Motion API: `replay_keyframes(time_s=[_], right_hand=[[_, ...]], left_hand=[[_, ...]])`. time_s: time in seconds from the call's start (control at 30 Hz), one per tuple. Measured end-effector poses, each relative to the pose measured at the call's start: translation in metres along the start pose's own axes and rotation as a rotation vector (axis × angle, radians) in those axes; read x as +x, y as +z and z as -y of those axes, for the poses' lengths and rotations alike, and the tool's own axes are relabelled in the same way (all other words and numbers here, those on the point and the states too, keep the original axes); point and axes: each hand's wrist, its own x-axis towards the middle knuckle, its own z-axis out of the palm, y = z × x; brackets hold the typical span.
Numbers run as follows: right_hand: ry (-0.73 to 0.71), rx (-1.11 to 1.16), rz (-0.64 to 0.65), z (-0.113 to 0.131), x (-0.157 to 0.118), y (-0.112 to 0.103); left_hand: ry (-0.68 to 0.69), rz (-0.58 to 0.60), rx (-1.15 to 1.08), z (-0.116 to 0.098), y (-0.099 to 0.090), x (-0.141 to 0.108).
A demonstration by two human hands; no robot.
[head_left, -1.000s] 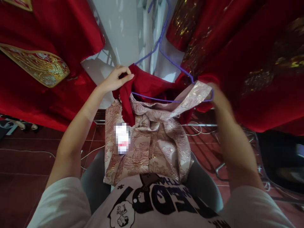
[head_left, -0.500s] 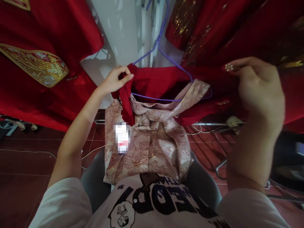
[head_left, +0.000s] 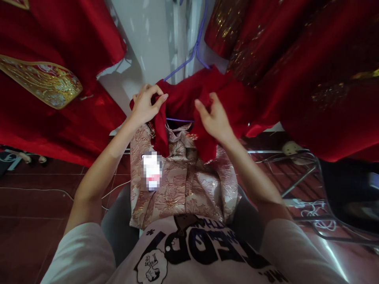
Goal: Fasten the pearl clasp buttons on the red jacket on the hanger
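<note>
A red garment (head_left: 183,92) drapes over a purple wire hanger (head_left: 193,55) in front of me. My left hand (head_left: 148,103) pinches the red cloth at its left shoulder, thumb against fingers. At the right side of the neckline, my right hand (head_left: 214,120) is closed on another part of the red garment, thumb towards me. Below, a pink brocade garment (head_left: 174,189) with a floral pattern lies across my lap, its collar near the hanger's lower bar. A blurred white tag (head_left: 152,171) rests on the brocade.
Red clothes with gold embroidery (head_left: 59,85) hang on the left, and more red sequinned clothes (head_left: 284,59) hang on the right. A black chair (head_left: 349,193) with metal legs stands at right. Cables lie on the red tiled floor (head_left: 35,228).
My right hand has come in from the far right to the hanger, bringing red cloth over its right arm and over the brocade collar. The left hand has stayed nearly still.
</note>
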Motion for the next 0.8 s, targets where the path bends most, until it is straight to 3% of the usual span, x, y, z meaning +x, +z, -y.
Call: replay_keyframes(time_s=[0.1, 0.27, 0.33, 0.47, 0.57, 0.67, 0.8], right_hand=[[-0.061, 0.077, 0.05, -0.002, -0.006, 0.014], [-0.048, 0.0, -0.028, -0.025, -0.019, -0.009], [-0.068, 0.003, -0.08, -0.033, -0.018, -0.017], [-0.089, 0.049, -0.093, -0.036, -0.006, -0.011], [-0.109, 0.107, -0.003, -0.031, 0.008, 0.005], [-0.121, 0.195, 0.126, -0.025, 0.016, 0.021], [-0.082, 0.287, 0.186, -0.021, 0.014, 0.025]], left_hand=[[0.006, -0.018, 0.022, 0.0, -0.002, -0.002], [0.045, -0.201, 0.108, -0.013, -0.003, -0.02], [0.027, -0.219, 0.11, -0.023, 0.001, -0.03], [-0.01, -0.164, 0.031, -0.046, 0.012, -0.034], [0.024, -0.163, -0.029, -0.066, 0.021, -0.02], [0.091, -0.074, -0.112, -0.083, 0.034, -0.008], [0.048, 0.003, -0.16, -0.087, 0.054, -0.007]])
